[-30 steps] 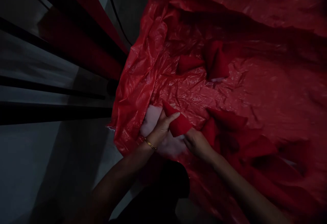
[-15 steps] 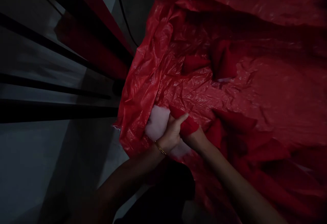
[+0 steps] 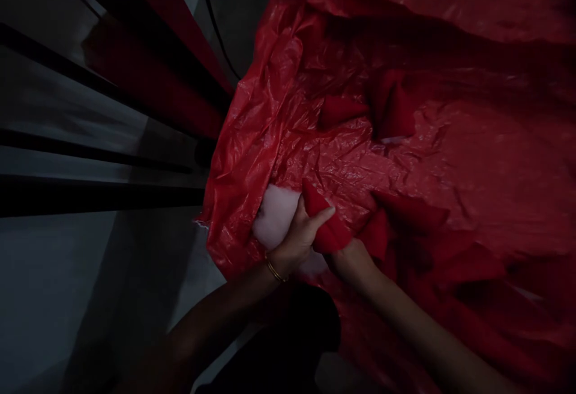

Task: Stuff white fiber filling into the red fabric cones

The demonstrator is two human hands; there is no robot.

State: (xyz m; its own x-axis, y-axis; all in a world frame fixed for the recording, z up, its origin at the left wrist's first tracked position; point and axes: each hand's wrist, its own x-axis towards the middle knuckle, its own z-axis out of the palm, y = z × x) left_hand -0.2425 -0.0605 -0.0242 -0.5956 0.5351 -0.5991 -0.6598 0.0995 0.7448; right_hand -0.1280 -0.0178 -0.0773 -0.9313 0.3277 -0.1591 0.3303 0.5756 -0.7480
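My left hand [image 3: 299,237], a thin gold bangle on its wrist, grips a small red fabric piece [image 3: 324,220] near the front edge of a crinkled red plastic sheet [image 3: 342,160]. My right hand [image 3: 353,258] sits just under and behind the same red piece, its fingers hidden by the fabric. A clump of white stuffing [image 3: 275,215] lies against the left hand, partly under it. The scene is dim.
Several more red fabric pieces lie on the sheet: two at the middle [image 3: 391,106] and a pile to the right of my hands [image 3: 418,226]. Dark horizontal bars [image 3: 90,196] and a pale floor [image 3: 40,286] fill the left side.
Both hands have stayed close together on the red piece; the right hand has tucked further under it, and the view has shifted slightly.
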